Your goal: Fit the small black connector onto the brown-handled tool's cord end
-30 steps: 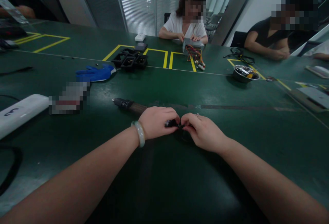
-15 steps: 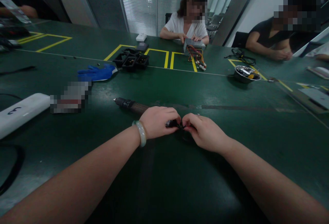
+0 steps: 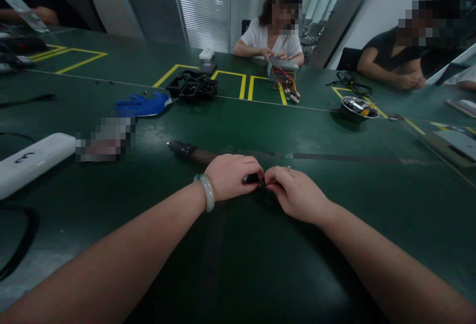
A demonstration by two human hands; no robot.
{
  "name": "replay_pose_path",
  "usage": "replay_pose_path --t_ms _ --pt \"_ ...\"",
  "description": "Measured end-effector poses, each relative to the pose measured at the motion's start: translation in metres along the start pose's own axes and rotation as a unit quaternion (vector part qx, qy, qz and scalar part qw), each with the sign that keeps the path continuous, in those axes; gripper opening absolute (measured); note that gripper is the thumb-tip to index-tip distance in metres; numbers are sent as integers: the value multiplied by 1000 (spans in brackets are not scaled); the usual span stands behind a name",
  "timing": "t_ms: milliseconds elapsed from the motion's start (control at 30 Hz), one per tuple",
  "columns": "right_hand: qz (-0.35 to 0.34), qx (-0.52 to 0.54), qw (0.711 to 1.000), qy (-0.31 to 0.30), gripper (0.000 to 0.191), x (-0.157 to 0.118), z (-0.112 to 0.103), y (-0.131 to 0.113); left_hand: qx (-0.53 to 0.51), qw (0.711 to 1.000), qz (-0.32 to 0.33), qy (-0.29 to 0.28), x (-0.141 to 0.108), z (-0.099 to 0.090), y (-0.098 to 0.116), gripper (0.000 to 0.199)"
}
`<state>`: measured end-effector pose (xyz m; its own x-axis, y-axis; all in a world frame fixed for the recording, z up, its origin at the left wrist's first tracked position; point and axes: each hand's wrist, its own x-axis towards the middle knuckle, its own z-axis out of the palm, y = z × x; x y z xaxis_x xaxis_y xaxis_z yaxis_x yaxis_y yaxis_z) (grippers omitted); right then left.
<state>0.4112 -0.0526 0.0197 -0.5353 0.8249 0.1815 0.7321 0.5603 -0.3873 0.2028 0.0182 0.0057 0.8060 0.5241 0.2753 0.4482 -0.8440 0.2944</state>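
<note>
My left hand (image 3: 232,177), with a pale bangle (image 3: 206,192) at its wrist, is closed on a small black part (image 3: 250,178) above the green table (image 3: 238,259). Just to its right, my right hand (image 3: 297,190) pinches at the end of the same part; its fingertips nearly meet those of the left. What exactly lies between the right fingertips is too small to tell. A dark electric screwdriver (image 3: 191,152) rests behind my left hand, its tip pointing left.
A white numbered case (image 3: 37,162), a blue glove (image 3: 143,104) and black trays (image 3: 191,86) are on the left and beyond. A metal bowl (image 3: 359,109) stands at back right. Across the table a person holds a metal box with wires (image 3: 283,68); another sits at right.
The whole view has shifted slightly, so things appear a little further right. Both hands keep nearly the same pose around the black part.
</note>
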Motion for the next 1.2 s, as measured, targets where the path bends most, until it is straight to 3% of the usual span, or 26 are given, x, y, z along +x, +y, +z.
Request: replay_pose_path --t_ms 400,1200 --pt "-1 -3 1000 -12 19 1 3 -2 -11 1000 -7 -6 1 -2 1 19" --pt "47 21 996 72 24 4 8 -10 18 999 -29 13 -1 0 3 24"
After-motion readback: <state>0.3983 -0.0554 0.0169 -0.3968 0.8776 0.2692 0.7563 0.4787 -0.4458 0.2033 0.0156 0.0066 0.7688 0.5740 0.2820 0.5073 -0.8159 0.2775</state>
